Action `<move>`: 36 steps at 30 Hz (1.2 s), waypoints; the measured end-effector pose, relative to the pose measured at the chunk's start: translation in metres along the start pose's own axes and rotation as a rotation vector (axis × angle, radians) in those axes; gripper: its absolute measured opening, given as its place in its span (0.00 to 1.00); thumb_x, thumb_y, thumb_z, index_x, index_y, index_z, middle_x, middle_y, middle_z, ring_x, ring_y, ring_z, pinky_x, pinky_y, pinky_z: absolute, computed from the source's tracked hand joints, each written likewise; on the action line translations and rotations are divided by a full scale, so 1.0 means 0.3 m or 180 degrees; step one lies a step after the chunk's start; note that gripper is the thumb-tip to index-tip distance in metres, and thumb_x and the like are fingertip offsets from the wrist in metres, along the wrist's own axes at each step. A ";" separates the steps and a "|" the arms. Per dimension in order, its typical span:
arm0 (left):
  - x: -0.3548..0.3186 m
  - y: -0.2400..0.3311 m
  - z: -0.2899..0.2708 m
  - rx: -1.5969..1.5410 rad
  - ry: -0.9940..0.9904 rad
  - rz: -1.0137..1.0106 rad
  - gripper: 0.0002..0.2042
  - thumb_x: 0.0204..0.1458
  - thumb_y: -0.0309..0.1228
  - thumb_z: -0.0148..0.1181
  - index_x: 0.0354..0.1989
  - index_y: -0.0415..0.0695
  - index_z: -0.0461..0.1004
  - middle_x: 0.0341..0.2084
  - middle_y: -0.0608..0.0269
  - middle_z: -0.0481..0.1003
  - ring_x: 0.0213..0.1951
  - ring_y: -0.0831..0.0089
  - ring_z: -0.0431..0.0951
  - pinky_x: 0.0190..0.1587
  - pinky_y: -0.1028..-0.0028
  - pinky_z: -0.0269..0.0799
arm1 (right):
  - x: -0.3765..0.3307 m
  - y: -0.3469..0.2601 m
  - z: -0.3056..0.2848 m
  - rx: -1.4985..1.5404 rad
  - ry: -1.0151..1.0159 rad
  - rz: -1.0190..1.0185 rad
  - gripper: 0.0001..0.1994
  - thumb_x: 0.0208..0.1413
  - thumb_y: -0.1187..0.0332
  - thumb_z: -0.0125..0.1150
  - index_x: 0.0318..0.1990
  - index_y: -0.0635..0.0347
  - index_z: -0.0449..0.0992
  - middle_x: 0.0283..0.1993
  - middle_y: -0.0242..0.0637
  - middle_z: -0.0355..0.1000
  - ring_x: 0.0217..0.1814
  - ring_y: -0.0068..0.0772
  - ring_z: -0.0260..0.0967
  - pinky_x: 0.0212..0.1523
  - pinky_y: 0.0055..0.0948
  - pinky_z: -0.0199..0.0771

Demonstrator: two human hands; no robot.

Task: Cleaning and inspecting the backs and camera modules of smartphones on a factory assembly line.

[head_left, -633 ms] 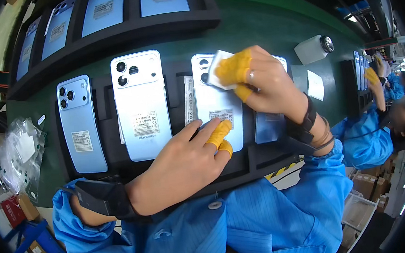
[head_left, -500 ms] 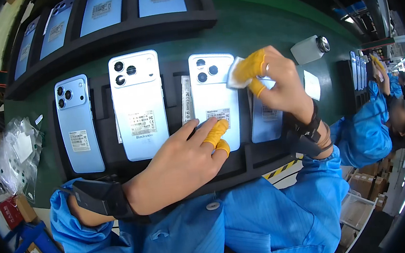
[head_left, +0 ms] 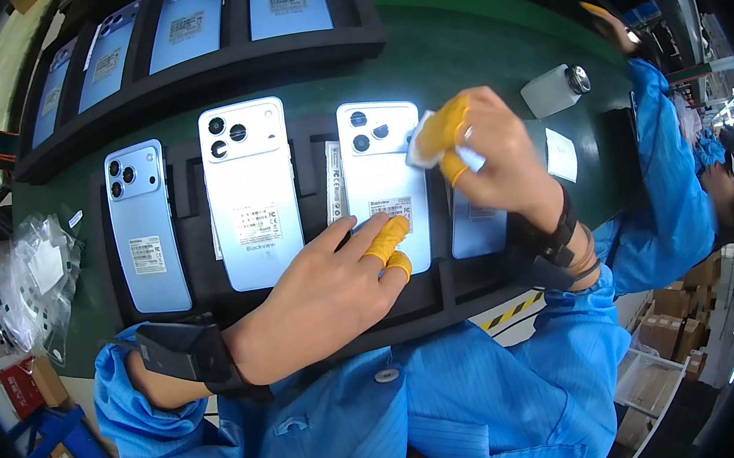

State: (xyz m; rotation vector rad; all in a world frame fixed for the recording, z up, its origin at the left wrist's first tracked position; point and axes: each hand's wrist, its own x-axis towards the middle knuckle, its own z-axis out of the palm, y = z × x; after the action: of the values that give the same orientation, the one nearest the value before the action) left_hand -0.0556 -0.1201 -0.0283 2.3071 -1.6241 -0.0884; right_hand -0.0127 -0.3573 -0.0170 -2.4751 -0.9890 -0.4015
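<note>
My left hand (head_left: 324, 286) rests on the lower part of a light-blue phone (head_left: 384, 174), fingers stretched out over its label, two of them in yellow finger cots. This phone lies back up in a black foam tray (head_left: 310, 146). My right hand (head_left: 500, 145), also wearing yellow finger cots, pinches a folded white wipe (head_left: 417, 146) at the phone's upper right edge. Partly beneath my right hand lies another blue phone (head_left: 473, 228). To the left are a larger-looking pale phone (head_left: 249, 183) and a further blue phone (head_left: 146, 228), both camera side up.
A second black tray (head_left: 194, 80) with several phones stands at the far left. On the green table are a white bottle (head_left: 551, 92), a white paper piece (head_left: 561, 155) and clear plastic bags (head_left: 31, 274). A co-worker's blue sleeve (head_left: 671, 173) reaches in at the right.
The wipe in my right hand has shifted slightly down and left along the phone's edge. My left hand stays on the phone. The co-worker's arm now reaches forward over the table.
</note>
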 end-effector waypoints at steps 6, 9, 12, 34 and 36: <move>0.000 0.001 -0.005 0.0140 0.0068 0.0054 0.08 0.49 0.27 0.55 0.37 0.38 0.73 0.39 0.45 0.75 0.51 0.60 0.72 0.53 0.67 0.64 | -0.017 0.021 0.064 -0.0232 0.0199 0.0439 0.04 0.38 0.80 0.60 0.26 0.66 0.74 0.26 0.46 0.71 0.30 0.47 0.69 0.38 0.37 0.70; -0.002 0.001 0.002 0.0054 0.0013 0.0034 0.08 0.49 0.27 0.55 0.37 0.38 0.73 0.38 0.46 0.75 0.51 0.60 0.72 0.53 0.68 0.64 | -0.040 -0.065 0.044 -0.0422 0.0062 0.0175 0.04 0.34 0.79 0.61 0.20 0.66 0.72 0.21 0.45 0.69 0.25 0.43 0.67 0.34 0.35 0.70; -0.005 -0.002 0.004 0.0096 -0.0021 0.0054 0.08 0.49 0.27 0.56 0.37 0.38 0.73 0.38 0.46 0.75 0.51 0.60 0.72 0.53 0.68 0.65 | -0.055 -0.083 0.004 -0.0046 -0.0318 0.0238 0.06 0.34 0.78 0.61 0.25 0.66 0.75 0.23 0.43 0.70 0.25 0.41 0.67 0.32 0.33 0.69; -0.009 0.002 0.014 -0.0050 0.0150 -0.0008 0.08 0.48 0.26 0.56 0.36 0.37 0.73 0.39 0.45 0.74 0.51 0.60 0.71 0.52 0.66 0.64 | 0.084 0.016 0.090 -0.0051 0.0188 -0.0291 0.06 0.38 0.78 0.59 0.28 0.64 0.76 0.25 0.40 0.71 0.34 0.41 0.67 0.40 0.35 0.67; -0.009 -0.001 0.010 0.0098 0.0051 0.0033 0.08 0.48 0.25 0.55 0.37 0.37 0.73 0.40 0.45 0.74 0.52 0.59 0.70 0.53 0.66 0.64 | 0.106 0.010 0.079 -0.0122 0.0108 -0.0282 0.06 0.37 0.77 0.59 0.28 0.63 0.76 0.25 0.40 0.71 0.34 0.40 0.67 0.40 0.34 0.67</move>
State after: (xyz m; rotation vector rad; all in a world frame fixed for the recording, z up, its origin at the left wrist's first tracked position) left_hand -0.0568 -0.1183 -0.0314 2.3162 -1.6406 -0.0428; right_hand 0.0142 -0.3292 -0.0249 -2.4562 -1.0894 -0.4937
